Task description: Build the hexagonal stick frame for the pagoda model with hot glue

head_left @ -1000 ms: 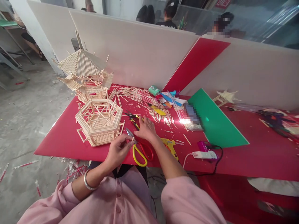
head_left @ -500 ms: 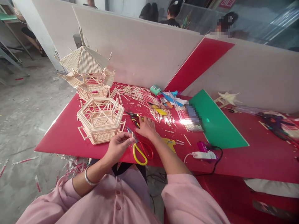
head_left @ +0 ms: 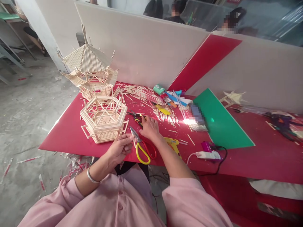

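Observation:
My left hand [head_left: 121, 145] is closed near the table's front edge, a short wooden stick [head_left: 134, 141] pinched between thumb and fingertips. My right hand [head_left: 151, 128] reaches over the table, thumb and fingers closed about the handles of pliers [head_left: 137, 119] with black and yellow grips. The pliers' jaws point left, toward the model. Between my hands lie scissors [head_left: 143, 154] with one yellow and one red handle loop, blades partly open. Left of them stands a hexagonal stick frame [head_left: 103, 126] with railings. Behind it rises a roofed stick pagoda [head_left: 88, 60].
Loose sticks [head_left: 137, 93] are strewn at the back. A yellow glue gun [head_left: 174, 145] lies right of my forearm. Further right are a white power strip [head_left: 208, 155] with a cable and a green board [head_left: 223, 124]. A white partition [head_left: 142, 47] borders the red table [head_left: 63, 132].
The stick in my left hand has tilted downward and the fingers have curled further. My right hand stays at the pliers, with its fingers shifted slightly. The whole view has moved a little.

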Demonstrator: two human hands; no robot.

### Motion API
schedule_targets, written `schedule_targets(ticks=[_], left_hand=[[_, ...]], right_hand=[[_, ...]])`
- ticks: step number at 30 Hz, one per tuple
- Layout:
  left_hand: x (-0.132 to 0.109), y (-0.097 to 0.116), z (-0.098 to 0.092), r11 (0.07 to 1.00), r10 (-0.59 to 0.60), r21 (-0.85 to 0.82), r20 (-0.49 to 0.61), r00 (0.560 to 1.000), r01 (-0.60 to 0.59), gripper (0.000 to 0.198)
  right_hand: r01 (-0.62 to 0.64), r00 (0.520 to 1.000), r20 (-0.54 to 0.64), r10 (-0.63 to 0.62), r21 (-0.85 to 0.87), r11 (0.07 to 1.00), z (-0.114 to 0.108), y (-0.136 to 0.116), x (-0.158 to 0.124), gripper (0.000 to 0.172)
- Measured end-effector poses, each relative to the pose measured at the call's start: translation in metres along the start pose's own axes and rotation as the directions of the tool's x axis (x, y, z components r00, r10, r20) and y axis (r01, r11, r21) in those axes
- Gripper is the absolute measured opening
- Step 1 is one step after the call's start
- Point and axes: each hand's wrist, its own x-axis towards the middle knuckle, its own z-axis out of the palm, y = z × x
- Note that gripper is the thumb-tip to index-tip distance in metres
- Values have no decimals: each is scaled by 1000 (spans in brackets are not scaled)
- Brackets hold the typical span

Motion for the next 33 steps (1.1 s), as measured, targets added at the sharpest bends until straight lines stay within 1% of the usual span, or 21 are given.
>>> schedule_targets(ticks=[6, 9, 11, 13, 15, 17, 20, 23, 26, 29, 33], left_hand=[[7, -11, -1, 1000, 26, 7, -34, 999, -26, 33], [7, -13, -1, 999, 30, -19, -36, 999, -30, 33], [6, -12, -1, 998, 40, -44, -36, 999, -42, 33], [4, -11, -2, 997, 52, -64, -41, 998, -54, 34], [2, -12, -3, 995, 55, -75, -53, 997, -59, 35], [2, -14, -3, 995, 41, -86, -64, 997, -46, 35], [2, -18, -2, 995, 0, -104, -64, 998, -7, 35], [1, -22, -2, 993, -27, -114, -74, 997, 18, 37], [-1, -24, -1, 995, -4, -95, -71, 997, -3, 37], [-6, -22, 0, 996, 50, -75, -49, 998, -54, 36], [-13, -15, 0, 991, 121, -63, -24, 992, -122, 33]], right_hand=[[30, 999, -43, -29, 33, 999, -1, 4, -50, 53], [37, 998, -46, -35, 39, 999, -3, 0, -73, 43], [31, 999, -20, -30, 44, 999, -2, -6, -90, 39], [2, 1000, 23, -4, 47, 999, 4, -13, -107, 41], [-46, 997, 59, 44, 33, 998, 12, -19, -121, 50], [-92, 992, 83, 91, 11, 996, 20, -22, -129, 60], [-113, 986, 127, 111, 12, 994, 25, -22, -131, 67], [-102, 982, 162, 94, 42, 994, 18, -16, -127, 69], [-62, 975, 216, 47, 62, 996, 4, -8, -116, 56], [-9, 972, 236, -9, 73, 997, -11, -4, -99, 43], [18, 968, 249, -32, 60, 998, -21, -5, -74, 31]])
